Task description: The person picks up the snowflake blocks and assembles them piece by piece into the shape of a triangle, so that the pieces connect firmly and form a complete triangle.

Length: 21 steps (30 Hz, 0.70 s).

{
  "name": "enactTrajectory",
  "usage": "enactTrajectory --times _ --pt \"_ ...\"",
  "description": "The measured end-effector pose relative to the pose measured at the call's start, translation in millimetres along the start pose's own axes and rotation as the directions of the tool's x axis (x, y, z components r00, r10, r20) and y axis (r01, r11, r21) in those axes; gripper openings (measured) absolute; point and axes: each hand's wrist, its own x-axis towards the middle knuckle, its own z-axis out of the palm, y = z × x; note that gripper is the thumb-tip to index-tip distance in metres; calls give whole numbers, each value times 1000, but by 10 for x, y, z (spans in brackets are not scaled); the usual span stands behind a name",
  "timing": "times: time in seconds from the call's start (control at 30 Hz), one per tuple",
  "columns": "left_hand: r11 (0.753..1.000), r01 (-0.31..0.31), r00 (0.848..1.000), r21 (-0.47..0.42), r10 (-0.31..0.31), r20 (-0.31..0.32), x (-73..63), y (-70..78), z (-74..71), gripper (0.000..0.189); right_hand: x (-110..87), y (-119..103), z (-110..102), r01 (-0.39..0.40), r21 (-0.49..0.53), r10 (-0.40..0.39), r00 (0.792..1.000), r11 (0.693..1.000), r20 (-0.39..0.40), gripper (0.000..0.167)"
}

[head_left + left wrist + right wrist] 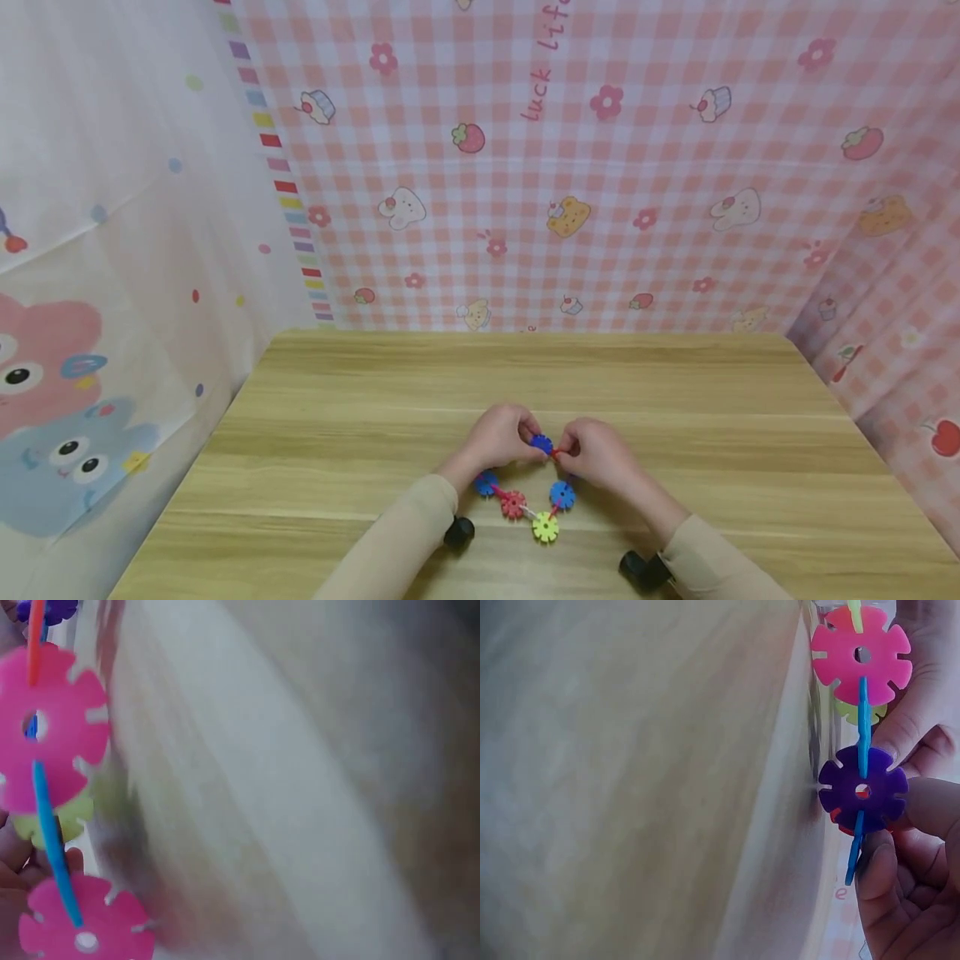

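Observation:
Notched plastic discs, slotted into one another, form a loop between the two hands. In the head view my left hand (501, 437) pinches a dark blue disc (542, 444) at the far side of the loop. My right hand (597, 452) pinches a red disc (557, 453) seen edge-on right beside it. The near side of the loop has a blue disc (486, 483), a pink-red one (513, 504), a yellow-green one (546, 527) and another blue one (562, 495). Close up, the left wrist view shows a pink disc (86, 724); the right wrist view shows a purple disc (844, 789).
A wood-grain table (337, 392) lies beneath the hands. Behind it hangs a pink checked curtain (517, 167), with a pale printed cloth (150, 292) on the left. Black wrist-camera parts (645, 571) stick out by both sleeves.

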Motion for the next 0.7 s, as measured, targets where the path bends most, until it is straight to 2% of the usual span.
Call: enactTrajectory --times 0.37,0.5,0.6,0.7 --pt "1000 19 1000 19 -19 10 -18 80 39 24 -12 25 -3 89 0 -89 996 996 -4 21" --pt "1000 13 1000 20 -14 18 -14 91 41 25 -14 38 -6 95 4 -95 995 995 0 21" --pt "1000 -10 999 9 9 37 -15 76 0 30 -11 47 -17 102 10 -102 995 995 10 21" --pt "999 -39 998 26 38 49 -30 35 -100 38 -15 48 -37 110 13 -110 994 994 25 20"
